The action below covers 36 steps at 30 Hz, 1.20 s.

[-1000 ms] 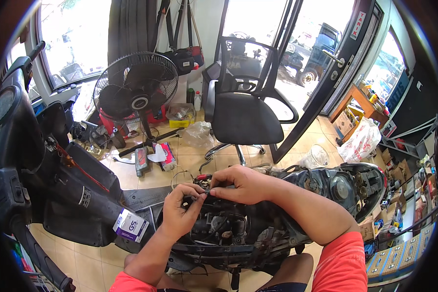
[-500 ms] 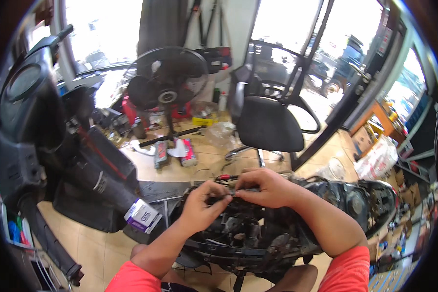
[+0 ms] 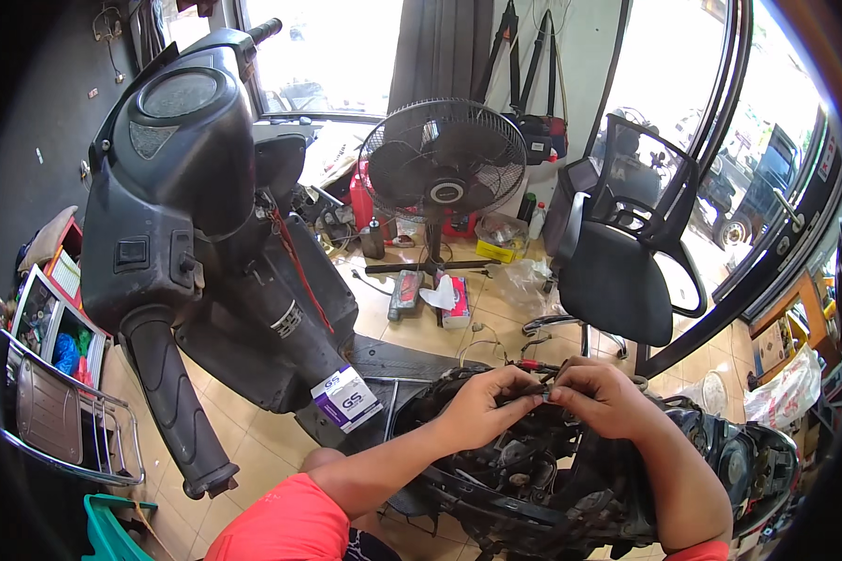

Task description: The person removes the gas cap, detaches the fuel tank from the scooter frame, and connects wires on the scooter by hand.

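Note:
Over the stripped body of a black scooter (image 3: pixel 524 496), my left hand (image 3: pixel 491 404) and my right hand (image 3: pixel 601 397) meet, fingertips almost touching. Both are closed in a pinch. A small pale piece shows between the fingertips, too small to name. Dark cables and bare parts of the scooter lie under my hands. Just behind them sits a wire with a red sleeve (image 3: pixel 530 364). To the left, a white and purple box (image 3: pixel 346 397) rests on the scooter's footboard.
The scooter's handlebar grip (image 3: pixel 173 402) juts out at the left. Behind stand a black pedestal fan (image 3: pixel 444 164) and a black office chair (image 3: pixel 617 290). A metal-framed folding chair (image 3: pixel 51 411) and a green plastic stool (image 3: pixel 112 528) are at the left edge.
The view has swung to the left, so everything sits further right in the picture. My hands stay together above the scooter, both still pinching.

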Tool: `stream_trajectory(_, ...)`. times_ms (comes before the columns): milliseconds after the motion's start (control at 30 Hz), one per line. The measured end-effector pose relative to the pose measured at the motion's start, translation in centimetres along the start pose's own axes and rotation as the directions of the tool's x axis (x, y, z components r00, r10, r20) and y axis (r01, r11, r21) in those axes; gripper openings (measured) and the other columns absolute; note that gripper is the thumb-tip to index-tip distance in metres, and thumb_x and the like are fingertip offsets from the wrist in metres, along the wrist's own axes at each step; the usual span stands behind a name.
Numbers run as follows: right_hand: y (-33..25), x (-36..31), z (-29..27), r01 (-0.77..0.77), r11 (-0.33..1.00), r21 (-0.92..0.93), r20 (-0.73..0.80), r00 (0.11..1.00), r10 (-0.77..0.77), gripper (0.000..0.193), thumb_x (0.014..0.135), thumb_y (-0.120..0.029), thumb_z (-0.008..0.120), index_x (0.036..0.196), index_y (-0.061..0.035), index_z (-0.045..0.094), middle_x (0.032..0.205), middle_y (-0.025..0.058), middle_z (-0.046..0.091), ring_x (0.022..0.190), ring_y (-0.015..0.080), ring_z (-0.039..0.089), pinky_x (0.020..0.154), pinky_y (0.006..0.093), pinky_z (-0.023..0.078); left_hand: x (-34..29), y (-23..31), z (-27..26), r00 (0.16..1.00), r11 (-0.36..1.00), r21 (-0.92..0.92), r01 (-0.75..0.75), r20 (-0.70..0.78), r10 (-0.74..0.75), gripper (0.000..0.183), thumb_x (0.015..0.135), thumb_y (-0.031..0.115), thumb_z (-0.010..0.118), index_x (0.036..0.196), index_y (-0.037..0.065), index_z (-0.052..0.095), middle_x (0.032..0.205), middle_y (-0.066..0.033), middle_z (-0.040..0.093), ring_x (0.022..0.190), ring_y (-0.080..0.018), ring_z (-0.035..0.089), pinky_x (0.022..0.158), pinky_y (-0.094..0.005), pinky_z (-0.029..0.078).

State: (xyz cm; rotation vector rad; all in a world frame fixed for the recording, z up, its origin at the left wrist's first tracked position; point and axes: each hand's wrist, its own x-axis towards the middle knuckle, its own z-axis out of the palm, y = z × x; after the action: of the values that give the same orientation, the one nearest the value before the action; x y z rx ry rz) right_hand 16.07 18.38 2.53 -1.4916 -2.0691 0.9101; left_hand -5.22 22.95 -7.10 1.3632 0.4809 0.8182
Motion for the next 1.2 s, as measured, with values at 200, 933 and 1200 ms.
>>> stream_trajectory(200,-0.2,0.0,0.1,0.058,0.998,0.028,-0.033,0.998,-0.057,0.009,0.09,-0.009,0.069,0.089,0.0005,0.069,0.094,0.0099,0.061,0.087,0.0215,0.062,0.077,0.0321,0.049,0.0,-0.1,0.1,1.0,1.0,0.013,-0.008,0.011,0.008,0.019,0.095,0.009,0.07,0.111,0.002,0.064,0.095,0.0022,0.063,0.082,-0.0014,0.053,0.07,-0.0192,0.044)
stream_trajectory(933,0.8,-0.8,0.4,-0.017,0.999,0.037,-0.055,0.998,0.019,0.014,0.094,-0.012,0.066,0.092,0.0013,0.07,0.103,0.0123,0.063,0.095,0.0229,0.063,0.082,0.0322,0.049,0.4,-0.3,0.5,0.988,0.979,0.133,-0.156,0.016,0.155,0.019,0.095,0.01,0.067,0.111,-0.001,0.064,0.1,-0.0062,0.07,0.093,-0.009,0.062,0.085,-0.0273,0.05)
stream_trajectory(1200,-0.5,0.2,1.2,0.024,1.0,0.004,-0.046,0.999,-0.024,0.011,0.089,-0.006,0.07,0.093,0.0042,0.067,0.108,0.0106,0.065,0.087,0.0156,0.064,0.074,0.0269,0.05,-0.4,0.4,-0.5,0.986,0.972,0.166,-0.165,0.058,0.157,0.025,0.095,0.017,0.069,0.112,0.0,0.066,0.104,-0.0108,0.07,0.099,-0.0141,0.064,0.091,-0.0304,0.049)
